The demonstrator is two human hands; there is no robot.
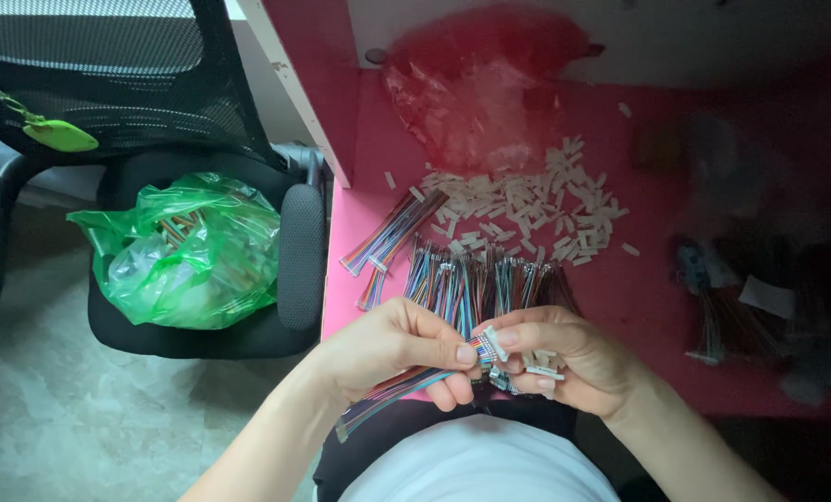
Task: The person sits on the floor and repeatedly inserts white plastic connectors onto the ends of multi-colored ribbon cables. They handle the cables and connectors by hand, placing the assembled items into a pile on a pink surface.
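Left hand (pixel 392 349) grips a multicolour ribbon cable (pixel 406 383) just below the white connector pile (pixel 527 204) on the pink counter (pixel 638 288); right hand (pixel 564 358) pinches a white connector housing (pixel 495 343) on its tip. Seating needs straight alignment.

my left hand (pixel 392 349) pinches a multicoloured ribbon cable (pixel 406 386); my right hand (pixel 564 358) presses a white connector (pixel 495 342) onto its end, above the pink table (pixel 638 297).

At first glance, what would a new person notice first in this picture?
Centre bottom, the left hand and right hand hold a multicoloured ribbon cable against a white connector. Behind them, white connectors litter the pink table. Left, a green plastic bag fills a black chair.
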